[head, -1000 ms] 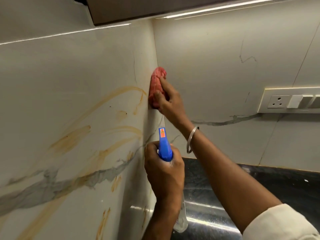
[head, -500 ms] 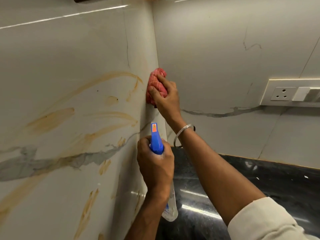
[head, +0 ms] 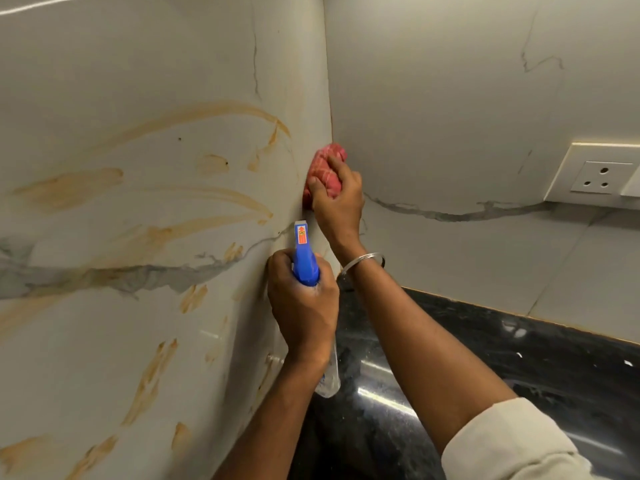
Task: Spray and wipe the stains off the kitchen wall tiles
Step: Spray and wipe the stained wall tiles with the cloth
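Note:
The pale marble-look wall tiles (head: 145,64) on the left carry several orange-brown smeared stains (head: 207,116). My right hand (head: 337,199) presses a bunched red cloth (head: 323,168) against the left wall close to the corner. My left hand (head: 303,306) grips a spray bottle with a blue trigger head (head: 304,258), nozzle pointing up toward the wall just below the cloth. The clear bottle body (head: 330,379) hangs below my fist, mostly hidden by it.
A black glossy countertop (head: 485,358) runs below the right wall. A white socket and switch plate (head: 599,174) sits on the right wall (head: 450,98). A metal bangle (head: 363,261) circles my right wrist.
My right hand has slid the cloth down the wall by the corner. The view has tilted downward, so the cabinet overhead is out of sight. My left hand still holds the bottle.

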